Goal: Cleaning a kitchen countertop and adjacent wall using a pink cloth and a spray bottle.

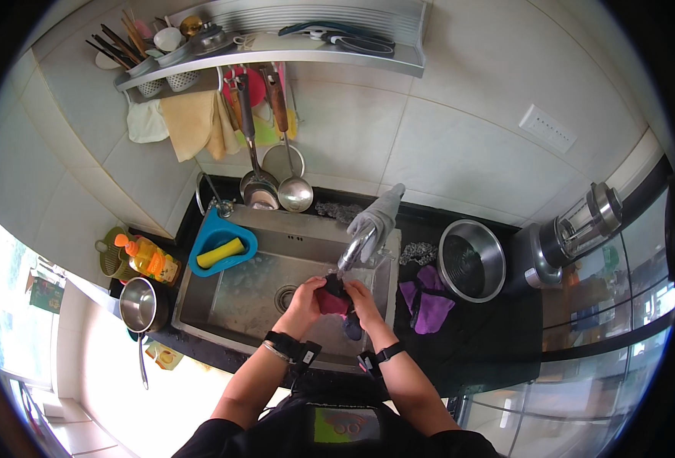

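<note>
Over the stainless steel sink (246, 309), both my hands grip a wet-looking dark and red cloth (333, 302) directly under the spout of the faucet (353, 252). My left hand (304, 306) has the cloth's left side and my right hand (365, 304) its right side. A dark blue piece (352, 328) hangs below, close to my right hand; whether it is part of the same cloth I cannot tell. A grey cloth (379, 220) is draped over the faucet. The round drain (285, 297) lies left of my left hand.
A blue corner basket (245, 239) with a yellow sponge (220, 253) occupies the sink's back left corner. An orange soap bottle (154, 264) and a saucepan (138, 305) stand left. On the right are a purple cloth (428, 309), a steel bowl (501, 263) and a blender (549, 252). Ladles hang behind.
</note>
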`<state>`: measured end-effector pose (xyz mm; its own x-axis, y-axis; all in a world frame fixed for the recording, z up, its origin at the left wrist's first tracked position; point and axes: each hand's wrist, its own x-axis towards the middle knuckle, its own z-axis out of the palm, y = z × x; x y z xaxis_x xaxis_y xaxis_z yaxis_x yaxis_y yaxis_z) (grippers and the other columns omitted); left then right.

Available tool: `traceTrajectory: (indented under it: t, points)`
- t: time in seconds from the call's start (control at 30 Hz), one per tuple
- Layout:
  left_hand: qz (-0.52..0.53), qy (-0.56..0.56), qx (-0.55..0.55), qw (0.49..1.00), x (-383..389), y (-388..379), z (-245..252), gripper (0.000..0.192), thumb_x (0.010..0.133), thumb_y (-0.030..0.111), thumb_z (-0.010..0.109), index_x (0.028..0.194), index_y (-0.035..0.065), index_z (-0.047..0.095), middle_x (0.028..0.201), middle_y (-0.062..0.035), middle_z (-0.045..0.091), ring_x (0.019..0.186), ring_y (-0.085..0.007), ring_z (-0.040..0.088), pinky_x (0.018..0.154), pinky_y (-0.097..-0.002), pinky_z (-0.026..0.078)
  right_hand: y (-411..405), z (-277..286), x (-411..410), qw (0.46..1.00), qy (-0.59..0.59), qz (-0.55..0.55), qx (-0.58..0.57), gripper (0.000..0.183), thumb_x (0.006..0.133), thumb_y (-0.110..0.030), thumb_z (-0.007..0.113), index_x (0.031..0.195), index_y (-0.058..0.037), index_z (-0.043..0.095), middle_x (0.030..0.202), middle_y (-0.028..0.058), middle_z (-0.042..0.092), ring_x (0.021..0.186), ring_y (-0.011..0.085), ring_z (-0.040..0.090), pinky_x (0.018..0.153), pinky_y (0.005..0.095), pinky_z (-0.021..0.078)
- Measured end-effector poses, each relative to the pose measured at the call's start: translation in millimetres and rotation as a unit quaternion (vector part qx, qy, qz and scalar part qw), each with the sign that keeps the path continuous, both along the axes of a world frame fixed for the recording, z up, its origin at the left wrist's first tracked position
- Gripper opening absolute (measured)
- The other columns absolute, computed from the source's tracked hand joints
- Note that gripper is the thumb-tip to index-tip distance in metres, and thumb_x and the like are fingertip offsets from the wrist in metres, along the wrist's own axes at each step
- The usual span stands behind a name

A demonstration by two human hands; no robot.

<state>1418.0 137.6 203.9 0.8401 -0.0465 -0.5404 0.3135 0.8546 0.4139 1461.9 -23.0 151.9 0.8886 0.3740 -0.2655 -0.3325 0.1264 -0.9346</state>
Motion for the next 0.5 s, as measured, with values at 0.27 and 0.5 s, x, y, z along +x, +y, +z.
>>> traceTrajectory:
  t: [0.27,0.5]
  points:
    - [-0.098,-0.123,0.183,0.970,-3.2,-1.1,0.3,0.052,0.081,-0.008,0.055,0.131,0.0027,0.047,0.112,-0.0132,0.061,0.103,-0.0259,0.060,0.085,-0.0366,0.051,-13.9,20.4,9.5,0.978,-0.102,0.145,-0.108,0.023,0.085,-0.019,0.069,0.098,0.0001,0.065,0.089,0.0001,0.064,0.083,0.0089,0.057,0.075,0.0239,0.0457]
    - [-0.135,-0.142,0.612,0.766,-12.1,13.6,-12.8,0.056,0.067,0.014,0.079,0.118,0.0020,0.058,0.093,-0.0121,0.068,0.086,-0.0225,0.067,0.079,-0.0331,0.053,-10.3,24.9,3.1,0.994,-0.094,0.048,-0.033,0.014,0.085,-0.012,0.062,0.090,0.0011,0.065,0.082,-0.0031,0.060,0.074,0.0057,0.051,0.067,0.0213,0.0411]
